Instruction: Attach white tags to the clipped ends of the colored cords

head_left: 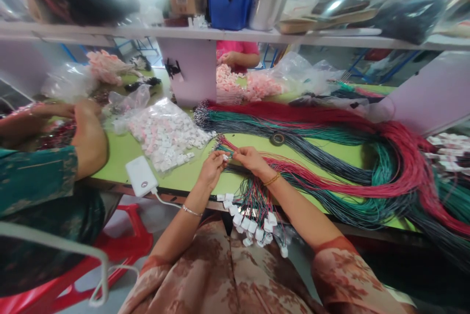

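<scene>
Between the fingertips of my left hand [213, 169] is a small white connector housing [225, 157]. My right hand [251, 159] meets it from the right, pinching what looks like a thin wire; the tip is too small to make out. Just behind my hands lie the ends of red, green and dark wires [227, 143]. Below them, several wires with white connectors [251, 226] hang over the table's front edge. To the left, a clear bag [161, 132] spills a heap of white connectors.
Long bundles of red wire [330, 113], green wire and dark wire curve across the right side. A tape roll [277, 138] sits among them. At left are a white power bank [141, 177] with a cable and a co-worker's arm [90, 137]. A shelf [235, 34] crosses above.
</scene>
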Demonstrator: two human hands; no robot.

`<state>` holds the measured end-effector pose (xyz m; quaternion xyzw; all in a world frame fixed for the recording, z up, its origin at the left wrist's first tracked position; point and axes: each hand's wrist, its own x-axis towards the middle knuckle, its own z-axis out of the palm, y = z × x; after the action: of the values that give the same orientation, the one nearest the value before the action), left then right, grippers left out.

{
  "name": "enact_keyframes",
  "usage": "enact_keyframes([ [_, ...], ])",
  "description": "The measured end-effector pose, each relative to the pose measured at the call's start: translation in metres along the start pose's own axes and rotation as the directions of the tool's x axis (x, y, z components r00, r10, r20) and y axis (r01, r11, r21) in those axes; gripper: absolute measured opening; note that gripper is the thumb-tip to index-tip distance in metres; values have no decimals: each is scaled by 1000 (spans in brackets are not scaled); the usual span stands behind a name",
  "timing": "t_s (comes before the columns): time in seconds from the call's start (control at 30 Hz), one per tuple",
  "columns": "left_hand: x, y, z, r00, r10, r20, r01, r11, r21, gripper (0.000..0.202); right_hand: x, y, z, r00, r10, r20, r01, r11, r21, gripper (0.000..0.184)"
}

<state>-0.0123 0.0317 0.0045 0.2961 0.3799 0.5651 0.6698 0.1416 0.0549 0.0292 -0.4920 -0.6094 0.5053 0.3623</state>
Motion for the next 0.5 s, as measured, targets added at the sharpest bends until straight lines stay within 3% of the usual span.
enact_keyframes([
  [0.13, -1, -4, 5, 996, 75, -48, -71, 993, 90, 23, 2, 6, 7, 997, -67, -26, 65, 996, -60, 34],
  [0.3, 3, -1, 5, 991, 54, -119, -44, 996, 83, 25, 1, 10, 8, 980, -196, -20, 188, 961, -205, 26],
  [0.5, 6, -3, 5, 994, 24, -104, -9, 989, 149, 23, 2, 16, 6, 982, -187, -24, 173, 947, -270, 23],
])
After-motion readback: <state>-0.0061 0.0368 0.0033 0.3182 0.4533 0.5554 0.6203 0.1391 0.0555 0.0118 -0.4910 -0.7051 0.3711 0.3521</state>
